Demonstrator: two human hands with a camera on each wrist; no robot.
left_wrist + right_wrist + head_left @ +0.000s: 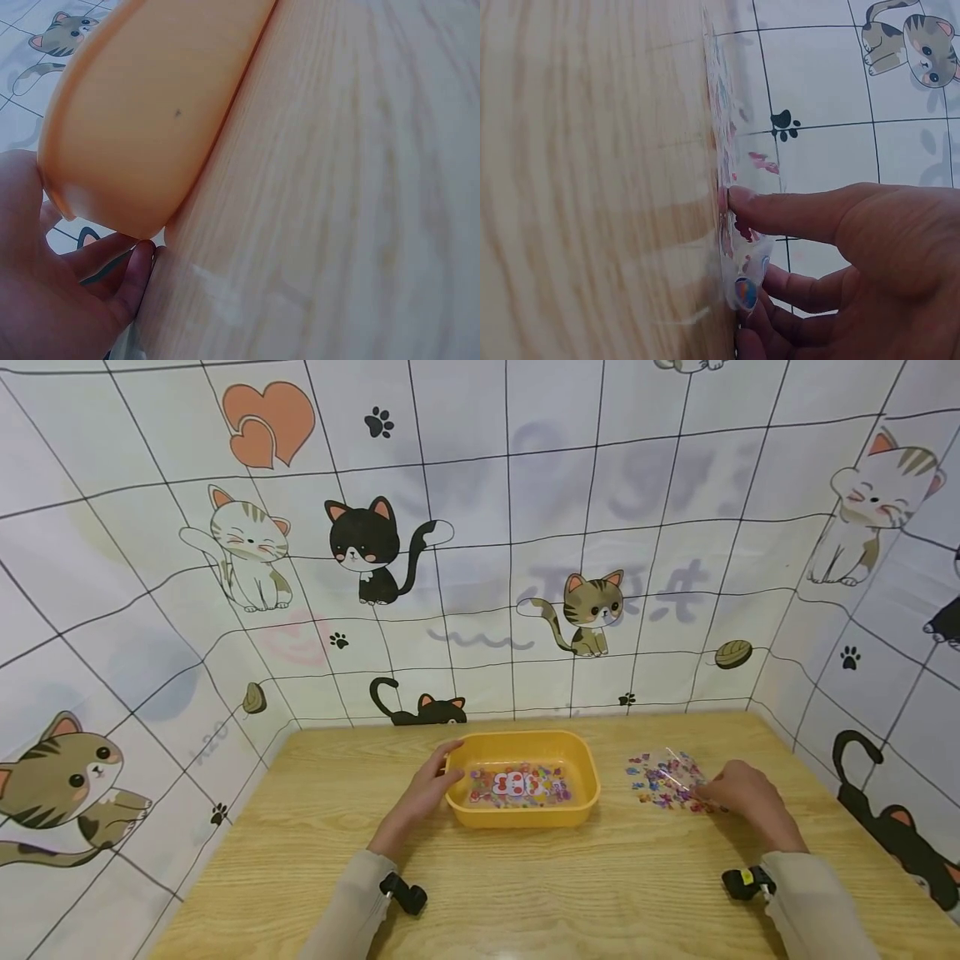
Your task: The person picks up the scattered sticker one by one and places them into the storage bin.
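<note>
A yellow plastic basin [525, 817] sits on the wooden table, seen from outside along its wall in the left wrist view [150, 112]. Inside it lies a clear sheet of colourful stickers [517, 785] with red-and-white cartoon figures in the middle. My left hand [433, 785] holds the basin at its left end, thumb at the rim and fingers low on the outer wall [67, 277]. To the right of the basin, a second clear sticker sheet [663, 781] with many small coloured shapes lies on the table. My right hand [742, 789] pinches its near right edge between thumb and fingers [817, 262].
The light wood table [480, 885] meets a white cloth backdrop [480, 568] with cat prints and grid lines at the back and both sides. A black wrist camera is strapped at each sleeve cuff.
</note>
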